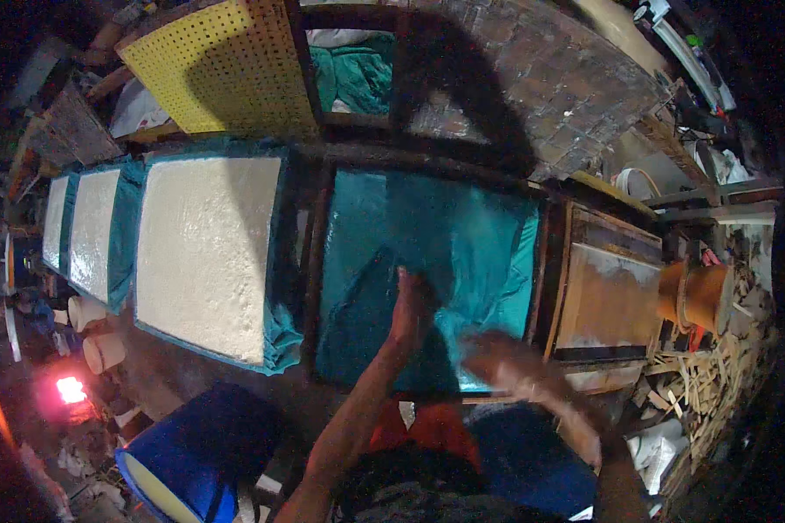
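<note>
A wooden frame lined with wet teal cloth (375, 209) lies in front of me. My left hand (412, 301) is over the middle of the cloth, seemingly touching it; its fingers are partly in shadow and their grip is unclear. My right hand (493, 357), smeared by motion, is over the cloth's lower right part, where it is creased and lighter. To the left, a cloth-lined slab of pale cream material (202, 244) has a rough patch at its lower right. A wooden box with a board (608, 301) adjoins the right side.
More cream slabs (92, 227) continue leftward. A perforated yellow board (218, 52) and a dark frame with green cloth (353, 74) lie beyond. Blue buckets (183, 462) flank my legs. A red-glowing spot (71, 390) is at lower left; wood scraps (706, 383) are piled right.
</note>
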Available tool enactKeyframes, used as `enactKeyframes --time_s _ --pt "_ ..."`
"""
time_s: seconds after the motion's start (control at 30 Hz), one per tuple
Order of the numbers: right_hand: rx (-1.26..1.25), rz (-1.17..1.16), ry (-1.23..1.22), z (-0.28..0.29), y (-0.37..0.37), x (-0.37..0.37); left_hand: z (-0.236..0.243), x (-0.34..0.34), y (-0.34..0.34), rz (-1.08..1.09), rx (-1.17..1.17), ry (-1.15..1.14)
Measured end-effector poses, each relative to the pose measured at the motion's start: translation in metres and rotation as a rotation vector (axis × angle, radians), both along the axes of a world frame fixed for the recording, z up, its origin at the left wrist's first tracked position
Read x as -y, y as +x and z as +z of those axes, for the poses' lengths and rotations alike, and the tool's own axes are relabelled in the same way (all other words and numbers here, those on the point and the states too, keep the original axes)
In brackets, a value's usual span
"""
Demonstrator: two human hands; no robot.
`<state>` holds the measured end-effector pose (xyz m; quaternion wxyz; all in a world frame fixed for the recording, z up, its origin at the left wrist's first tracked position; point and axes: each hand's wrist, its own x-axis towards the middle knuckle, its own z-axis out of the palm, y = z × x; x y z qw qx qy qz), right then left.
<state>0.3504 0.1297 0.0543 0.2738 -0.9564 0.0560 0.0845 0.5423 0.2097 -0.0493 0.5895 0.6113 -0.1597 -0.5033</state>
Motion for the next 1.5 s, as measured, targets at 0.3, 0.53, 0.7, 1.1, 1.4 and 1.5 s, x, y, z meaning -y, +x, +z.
enactKeyframes --time_s 0.3,0.53,0.7,1.1,1.4,1.5 --pt "0.226 -0.755 0.02 -0.05 -0.043 -0.045 -0.09 -0.007 -0.056 -0.182 0.248 -0.239" --pt "0.323 -1.245 0.377 -0.092 -0.039 -0.008 -0.041 0.003 -0.045 -0.474 0.058 -0.064" --pt "0.18 -1.476 1.013 -0.075 -0.017 -0.012 -0.021 0.004 -0.029 -0.79 0.645 -0.354" --pt "0.431 -1.191 0.36 0.033 0.008 0.015 -0.051 0.087 0.122 -0.082 -0.368 -0.118" --pt "0.361 -1.519 0.656 -0.066 -0.028 -0.037 -0.031 0.118 0.165 0.407 0.799 0.188" --pt "0.36 -1.71 1.105 -0.092 -0.022 -0.071 -0.048 0.101 0.18 0.357 0.72 0.167"
